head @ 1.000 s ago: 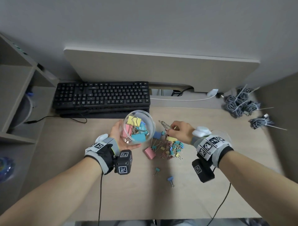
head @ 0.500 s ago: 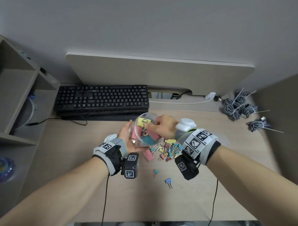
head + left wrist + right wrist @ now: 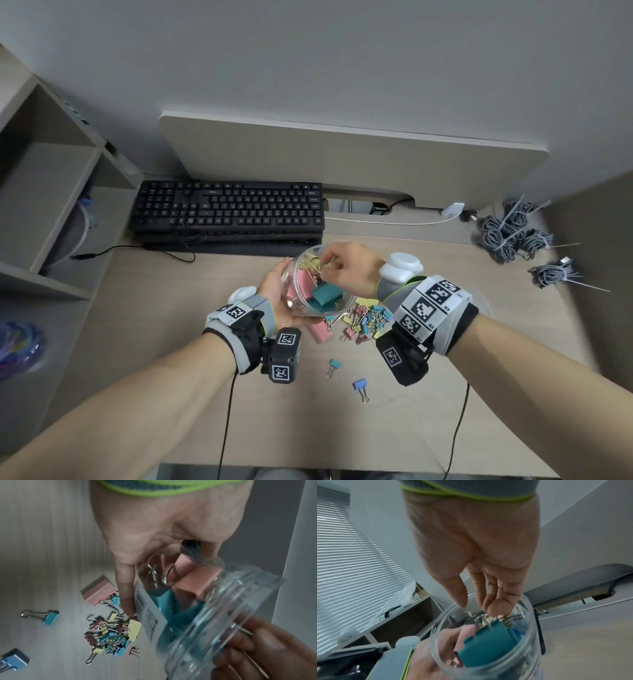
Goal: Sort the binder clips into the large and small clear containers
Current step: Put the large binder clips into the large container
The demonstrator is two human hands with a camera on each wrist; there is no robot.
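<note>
The clear jar (image 3: 317,284), tilted and holding big pink and teal clips, sits cupped in the left hand (image 3: 274,294) above the desk (image 3: 171,342) near its middle. The right hand (image 3: 346,267) reaches into its mouth, fingertips (image 3: 496,607) together over the wire handles; whether they pinch one I cannot tell. A pile of clips (image 3: 363,318) lies just beside it, the keyboard (image 3: 226,212) behind.
</note>
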